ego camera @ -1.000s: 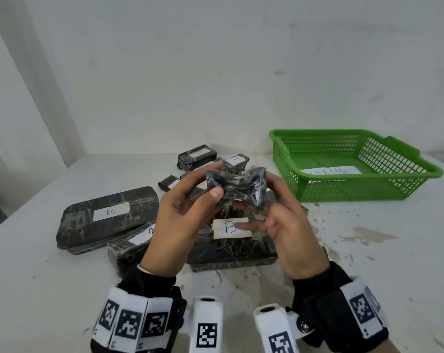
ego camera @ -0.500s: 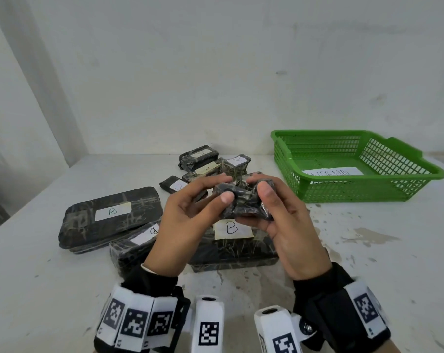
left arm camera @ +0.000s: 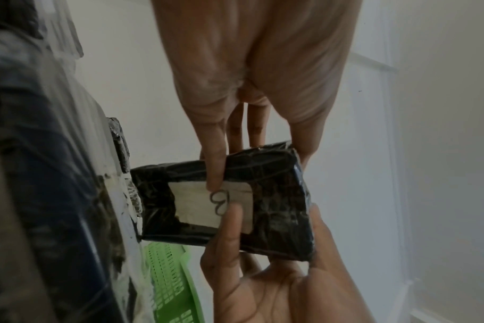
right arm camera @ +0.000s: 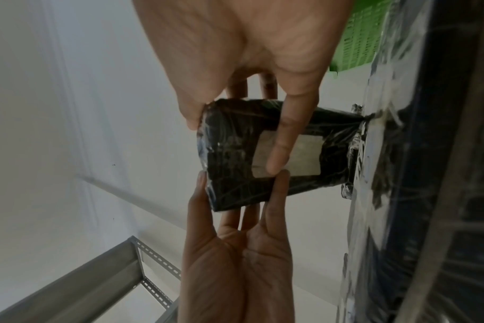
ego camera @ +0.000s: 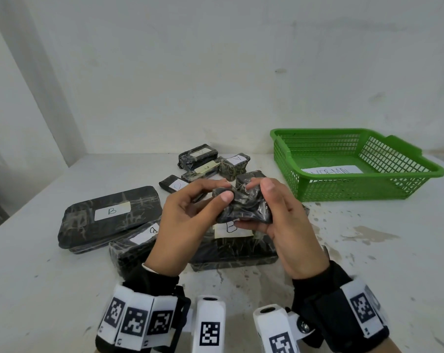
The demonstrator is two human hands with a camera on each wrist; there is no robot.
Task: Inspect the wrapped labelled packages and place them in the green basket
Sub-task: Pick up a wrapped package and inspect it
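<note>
A small black wrapped package is held above the table between both hands. My left hand pinches its left end, thumb on top. My right hand grips the right end, thumb over the top and fingers beneath. In the left wrist view the package shows a white label marked "B" on its underside, with fingertips of both hands on it. The right wrist view shows the same package and label. The green basket stands at the right rear and holds only a white paper slip.
A large package marked "B" lies at the left, another beside it, and one with a "B" label under my hands. Several small packages sit near the wall. A metal shelf frame stands off the table.
The package went from held up on edge to lying flatter and lower between the hands. My right thumb came over its top and both hands closed in on it.
</note>
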